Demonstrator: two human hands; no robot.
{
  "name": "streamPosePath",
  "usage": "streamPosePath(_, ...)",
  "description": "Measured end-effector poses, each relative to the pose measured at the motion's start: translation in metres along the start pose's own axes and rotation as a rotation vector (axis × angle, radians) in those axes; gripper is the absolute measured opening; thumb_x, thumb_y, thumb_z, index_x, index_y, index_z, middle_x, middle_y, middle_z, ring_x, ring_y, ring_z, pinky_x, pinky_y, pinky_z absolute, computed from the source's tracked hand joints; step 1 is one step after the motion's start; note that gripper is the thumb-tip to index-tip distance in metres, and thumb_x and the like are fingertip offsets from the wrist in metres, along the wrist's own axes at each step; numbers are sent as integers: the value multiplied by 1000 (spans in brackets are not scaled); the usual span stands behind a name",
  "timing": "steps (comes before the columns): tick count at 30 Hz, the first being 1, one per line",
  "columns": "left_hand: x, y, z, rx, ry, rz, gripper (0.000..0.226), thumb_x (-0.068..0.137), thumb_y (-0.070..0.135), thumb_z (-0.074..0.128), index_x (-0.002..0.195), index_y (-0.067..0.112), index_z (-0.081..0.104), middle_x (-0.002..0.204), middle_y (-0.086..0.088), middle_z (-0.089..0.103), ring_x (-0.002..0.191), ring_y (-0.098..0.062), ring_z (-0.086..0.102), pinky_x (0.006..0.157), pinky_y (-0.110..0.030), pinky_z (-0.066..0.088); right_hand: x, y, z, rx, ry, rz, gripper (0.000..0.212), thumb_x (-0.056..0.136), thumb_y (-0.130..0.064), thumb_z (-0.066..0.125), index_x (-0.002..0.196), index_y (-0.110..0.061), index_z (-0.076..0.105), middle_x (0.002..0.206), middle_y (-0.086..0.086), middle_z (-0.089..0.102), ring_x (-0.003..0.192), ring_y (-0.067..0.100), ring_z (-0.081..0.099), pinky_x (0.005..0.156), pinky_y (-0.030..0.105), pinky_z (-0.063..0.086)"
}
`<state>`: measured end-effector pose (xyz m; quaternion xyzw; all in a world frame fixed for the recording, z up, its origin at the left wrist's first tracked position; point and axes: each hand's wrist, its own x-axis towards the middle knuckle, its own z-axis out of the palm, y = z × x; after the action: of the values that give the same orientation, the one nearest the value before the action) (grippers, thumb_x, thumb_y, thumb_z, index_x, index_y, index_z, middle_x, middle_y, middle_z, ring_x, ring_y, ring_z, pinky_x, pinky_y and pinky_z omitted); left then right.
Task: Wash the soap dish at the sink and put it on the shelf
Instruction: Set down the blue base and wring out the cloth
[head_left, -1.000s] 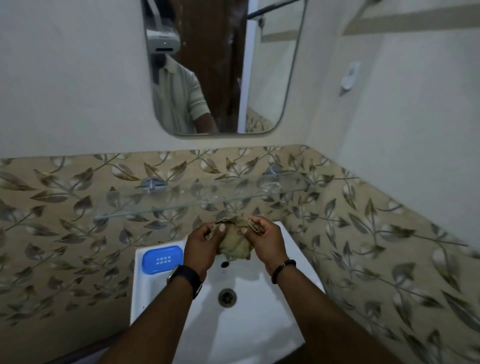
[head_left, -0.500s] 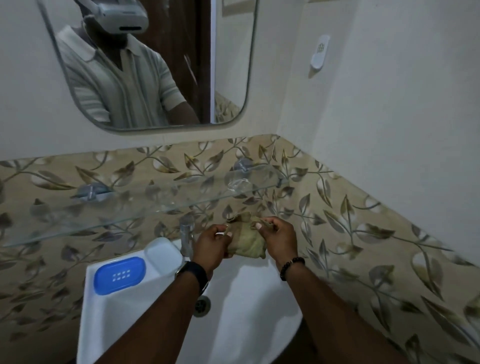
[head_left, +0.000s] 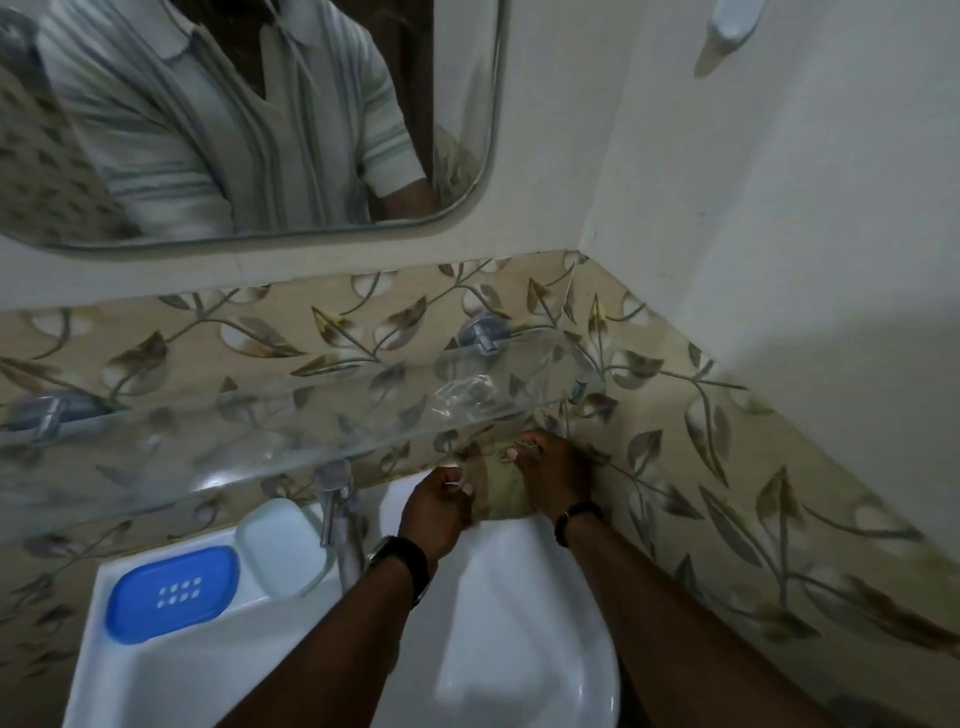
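A blue soap dish (head_left: 171, 592) with small drain holes lies on the left ledge of the white sink (head_left: 498, 613). Beside it on the ledge rests a pale white dish part (head_left: 283, 545). My left hand (head_left: 434, 506) and my right hand (head_left: 553, 478) both grip a crumpled olive-brown cloth (head_left: 501, 493) over the back right of the basin, just under the glass shelf (head_left: 249, 431). The shelf is transparent, fixed to the tiled wall on two metal brackets, and spans the wall above the sink.
A chrome tap (head_left: 335, 499) stands behind the basin, left of my hands. A mirror (head_left: 249, 119) hangs above the shelf and reflects a person's striped shirt. The leaf-patterned tile wall closes in on the right. A white wall hook (head_left: 732, 23) sits high at the right.
The camera has come closer and shifted right, so the sink and dish sit further left in view. My hands still hold the cloth, now nearer the right wall under the shelf.
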<state>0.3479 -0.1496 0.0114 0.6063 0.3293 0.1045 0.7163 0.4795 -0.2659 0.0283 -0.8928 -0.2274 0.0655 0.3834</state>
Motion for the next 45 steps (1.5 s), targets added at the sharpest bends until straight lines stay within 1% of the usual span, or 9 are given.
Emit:
streamPosePath(2,8,-9,0,219,6,68,14,97,11,61,106,14,71,104,-15,75,97,-32,70,84,-43,57,7,3,5,-78,-27,-35,26,95,-15,62,118,-6,71,121,14,70,112,31,64,96,36,50)
streamPosePath(7,10,-20,3,801,124,230,19,91,23,55,102,20,70,104,-8,67,95,-30,64,69,-29,45,0,8,23,-342,-49,-159,37,96,-9,52,131,-14,63,131,10,62,124,29,55,107,42,43)
streamPosePath(12,9,-22,10,1186,125,539,49,76,3,55,121,19,67,123,-8,64,102,-34,58,84,-38,46,-19,21,34,-349,-125,-281,31,100,-16,47,124,-9,66,134,14,59,126,34,53,110,44,40)
streamPosePath(16,9,-27,10,1395,-43,526,54,71,3,45,114,26,68,123,3,66,120,-25,54,116,-38,23,-22,30,37,-395,-203,-251,31,102,-19,46,129,-14,62,140,8,55,133,30,46,115,35,33)
streamPosePath(24,-4,-16,12,1307,-33,536,55,87,12,43,138,30,55,145,6,56,139,-23,42,121,-48,11,-31,26,25,-444,-171,-311,41,95,-18,55,136,-12,59,140,12,57,129,33,52,111,47,40)
streamPosePath(30,-29,-1,5,1172,13,750,56,96,20,34,151,22,42,157,-2,44,148,-21,32,121,-32,3,-54,1,1,-388,60,-289,44,99,-35,49,133,-9,58,128,14,62,117,34,59,102,43,51)
streamPosePath(35,-61,12,-7,1086,58,861,49,102,18,43,151,17,44,159,-5,41,149,-21,32,121,-32,10,-82,-25,-14,-405,122,-316,66,99,-43,25,133,3,59,128,25,64,115,42,61,101,49,49)
streamPosePath(38,-85,20,-22,1080,81,917,49,104,21,39,152,13,40,161,-7,35,151,-21,27,124,-38,15,-97,-50,-20,-492,85,-312,77,95,-49,12,146,-4,46,145,20,53,133,37,49,114,46,36)
streamPosePath(45,-141,33,-82,1063,217,984,52,107,33,37,155,14,34,163,-5,30,153,-19,21,125,-37,12,-139,-114,-7,-544,133,-430,76,95,-55,14,152,-11,38,153,13,45,141,31,40,118,45,29)
